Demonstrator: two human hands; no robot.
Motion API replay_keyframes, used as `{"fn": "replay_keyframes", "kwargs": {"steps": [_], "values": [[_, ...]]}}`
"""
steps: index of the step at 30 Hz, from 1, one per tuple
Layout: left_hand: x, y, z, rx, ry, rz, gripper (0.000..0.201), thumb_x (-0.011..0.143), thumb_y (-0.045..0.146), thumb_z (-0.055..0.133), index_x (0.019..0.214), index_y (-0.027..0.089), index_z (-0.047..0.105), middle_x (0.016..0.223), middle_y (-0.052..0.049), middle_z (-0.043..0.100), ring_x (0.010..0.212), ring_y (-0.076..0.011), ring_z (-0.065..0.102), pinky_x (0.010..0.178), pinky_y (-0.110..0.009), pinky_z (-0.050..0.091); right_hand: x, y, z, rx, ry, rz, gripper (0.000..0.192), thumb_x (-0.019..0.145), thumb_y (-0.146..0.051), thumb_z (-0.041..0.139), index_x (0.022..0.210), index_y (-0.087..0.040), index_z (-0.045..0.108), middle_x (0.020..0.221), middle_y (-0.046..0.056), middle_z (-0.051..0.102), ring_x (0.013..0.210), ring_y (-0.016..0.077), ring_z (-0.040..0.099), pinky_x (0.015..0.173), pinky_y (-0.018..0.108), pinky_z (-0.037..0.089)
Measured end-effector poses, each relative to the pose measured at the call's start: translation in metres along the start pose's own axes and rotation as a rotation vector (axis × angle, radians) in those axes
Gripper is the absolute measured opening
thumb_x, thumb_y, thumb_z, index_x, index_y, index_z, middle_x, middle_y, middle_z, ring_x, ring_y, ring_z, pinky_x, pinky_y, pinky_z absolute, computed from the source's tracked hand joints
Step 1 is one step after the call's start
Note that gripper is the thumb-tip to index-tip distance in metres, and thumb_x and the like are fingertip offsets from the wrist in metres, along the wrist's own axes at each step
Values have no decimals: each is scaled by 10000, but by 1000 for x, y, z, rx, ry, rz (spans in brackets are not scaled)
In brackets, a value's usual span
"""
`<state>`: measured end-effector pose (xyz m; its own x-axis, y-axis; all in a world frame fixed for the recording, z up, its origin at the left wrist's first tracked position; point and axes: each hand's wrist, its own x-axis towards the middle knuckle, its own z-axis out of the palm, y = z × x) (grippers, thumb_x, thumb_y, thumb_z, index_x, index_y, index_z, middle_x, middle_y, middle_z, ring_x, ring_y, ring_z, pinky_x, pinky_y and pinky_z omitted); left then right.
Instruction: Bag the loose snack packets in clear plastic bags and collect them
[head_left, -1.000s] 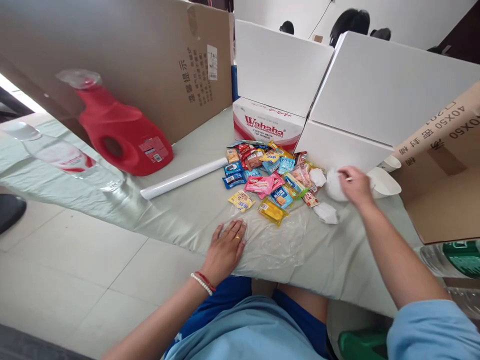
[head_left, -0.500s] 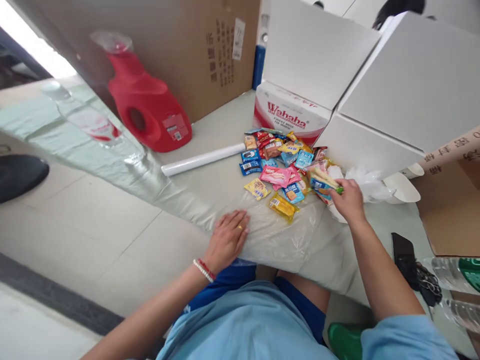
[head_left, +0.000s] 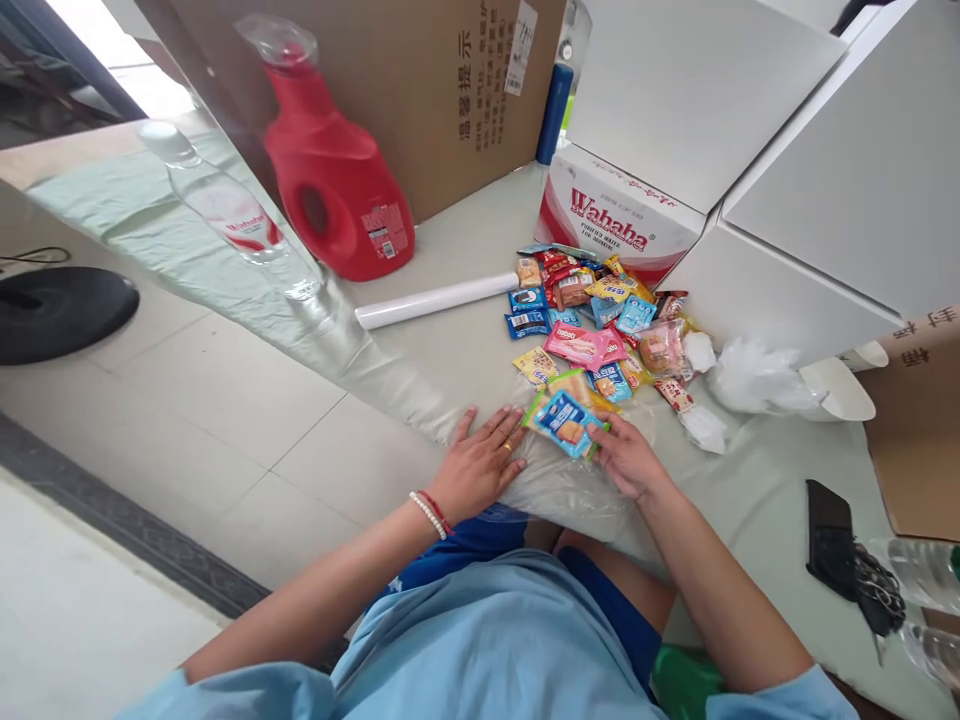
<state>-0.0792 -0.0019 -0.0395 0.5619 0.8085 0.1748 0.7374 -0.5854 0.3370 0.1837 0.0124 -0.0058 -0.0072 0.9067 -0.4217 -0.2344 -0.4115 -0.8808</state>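
The right hand (head_left: 630, 458) pinches the right edge of a blue-and-green snack packet (head_left: 568, 422) between thumb and fingers. The packet extends leftward from that pinch, printed face up, its long axis slanting toward the left hand (head_left: 482, 463), which lies palm down, fingers spread, just beside it.

The scene is lit brightly and evenly, with a patch at the upper left blown out to white. Glare is returned by the clear bottle (head_left: 232, 220) and the tablecloth's fold (head_left: 358, 355). Large print on the snack packets (head_left: 576, 345) is kept legible; outer edges are visibly stretched.
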Motion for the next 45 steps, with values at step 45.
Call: {"fn": "replay_keyframes", "kwargs": {"steps": [45], "values": [[-5, 0, 4, 4, 39, 5, 622, 1052, 561, 393, 1590, 250, 408, 1655, -95, 407, 1541, -289, 372, 1290, -630, 53, -25, -22, -31, -1511, -65, -450, 563, 865, -266, 642, 1406, -174, 519, 1264, 160, 605, 1170, 331, 600, 1030, 504, 489]]}}
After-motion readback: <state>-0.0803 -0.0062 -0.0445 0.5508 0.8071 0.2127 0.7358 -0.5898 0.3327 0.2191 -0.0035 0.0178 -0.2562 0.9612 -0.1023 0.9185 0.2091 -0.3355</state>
